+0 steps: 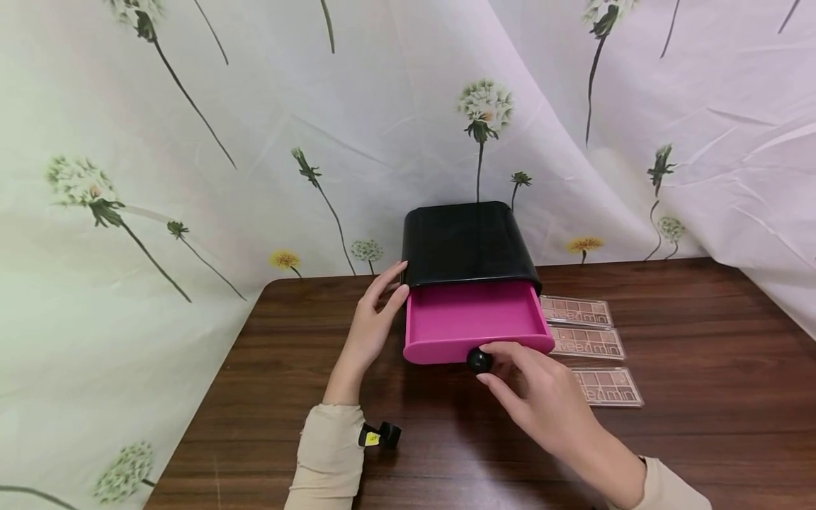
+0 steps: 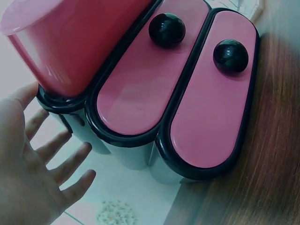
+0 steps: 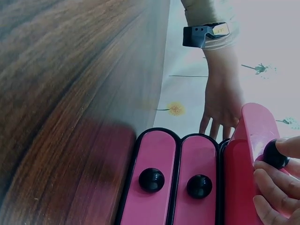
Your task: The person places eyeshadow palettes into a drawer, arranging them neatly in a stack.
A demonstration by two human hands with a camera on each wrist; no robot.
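A small black drawer unit [image 1: 468, 241] stands at the back of the table, with its pink top drawer [image 1: 430, 351] pulled out and the bare pink bottom showing. My right hand [image 1: 548, 397] pinches the round black knob [image 1: 479, 360] on that drawer's front between thumb and fingers. At the unit's left side, my left hand [image 1: 370, 322] rests its fingertips against the black casing, fingers spread and fairly straight. In the left wrist view, a middle drawer [image 2: 140, 93] and a bottom drawer [image 2: 211, 112] are closed, each with its own black knob.
Three clear-lidded makeup palettes [image 1: 576, 312] lie in a column on the dark wooden table [image 1: 255, 425], right of the drawer unit. A white cloth with dandelion prints [image 1: 382, 106] hangs behind the table. A black wrist camera [image 1: 387, 435] sticks out from the left sleeve.
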